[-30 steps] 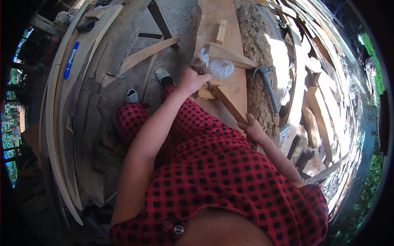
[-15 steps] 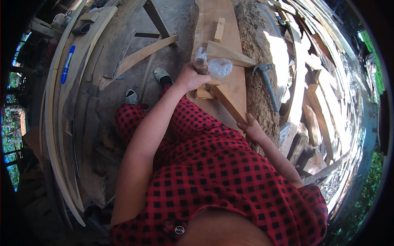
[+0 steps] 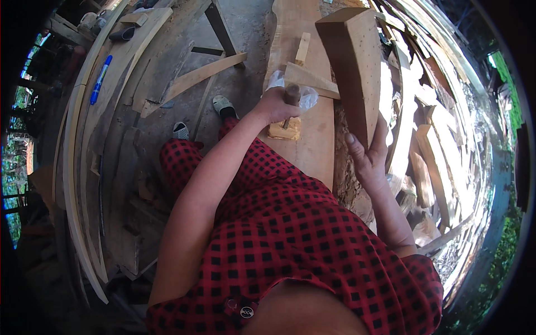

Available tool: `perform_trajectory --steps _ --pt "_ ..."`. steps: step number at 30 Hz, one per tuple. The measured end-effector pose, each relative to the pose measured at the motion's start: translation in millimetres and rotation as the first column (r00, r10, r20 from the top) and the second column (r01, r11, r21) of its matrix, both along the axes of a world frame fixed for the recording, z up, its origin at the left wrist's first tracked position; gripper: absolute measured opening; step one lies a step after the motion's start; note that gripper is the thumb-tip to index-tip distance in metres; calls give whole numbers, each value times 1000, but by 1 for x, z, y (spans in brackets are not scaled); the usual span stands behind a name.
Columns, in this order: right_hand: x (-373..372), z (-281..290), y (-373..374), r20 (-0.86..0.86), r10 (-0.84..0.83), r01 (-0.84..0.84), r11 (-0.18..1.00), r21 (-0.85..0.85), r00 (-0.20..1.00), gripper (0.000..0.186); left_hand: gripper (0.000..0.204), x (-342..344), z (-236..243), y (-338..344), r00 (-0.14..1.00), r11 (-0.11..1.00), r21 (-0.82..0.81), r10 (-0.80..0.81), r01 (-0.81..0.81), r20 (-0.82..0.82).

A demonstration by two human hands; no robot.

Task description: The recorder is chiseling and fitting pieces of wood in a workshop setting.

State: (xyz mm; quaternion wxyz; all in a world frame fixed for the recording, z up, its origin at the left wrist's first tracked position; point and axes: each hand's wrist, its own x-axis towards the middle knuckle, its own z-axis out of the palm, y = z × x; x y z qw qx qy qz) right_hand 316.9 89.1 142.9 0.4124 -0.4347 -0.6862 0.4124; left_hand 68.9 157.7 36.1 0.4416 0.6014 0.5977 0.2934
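My left hand (image 3: 272,107) is closed around the round wooden handle of a chisel (image 3: 291,94). Its dark blade stands upright on a small yellowish wood block (image 3: 285,132), which lies on a wide plank. In my right hand (image 3: 369,159) is a thick, long piece of wood (image 3: 357,72), gripped by its lower end. That piece is raised well above the plank, apart from the chisel. A crumpled clear plastic bag (image 3: 307,98) lies just beyond my left hand. Beside it rests a tapered wooden piece (image 3: 312,80).
The wide plank (image 3: 315,151) runs away from me, with a short wood stick (image 3: 302,49) on it. Split wood (image 3: 427,162) is heaped on the right. Long boards (image 3: 84,184) lie at the left, with a blue marker (image 3: 101,80) on them. A wooden leg frame (image 3: 220,30) stands beyond.
My right hand has swung the piece of wood up from beside the block. My left hand has shifted slightly right with the chisel. The hammer is now hidden behind the raised wood.
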Motion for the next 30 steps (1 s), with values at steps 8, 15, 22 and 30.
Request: perform_trajectory --steps 8,15,22,30 --pt "-1 28 9 270 193 -183 981 -59 944 64 36 0 -3 -7 998 998 63 2 2 -68" --pt "15 0 12 570 244 -202 970 -137 785 64 28 11 -2 -14 997 905 426 21 10 -69" --pt "7 -6 -13 146 77 -99 984 147 986 67 36 6 -2 -25 999 994 107 -22 25 -26" --pt "2 14 -23 138 79 -98 985 141 987 62 33 8 7 -37 989 965 255 -33 70 -147"
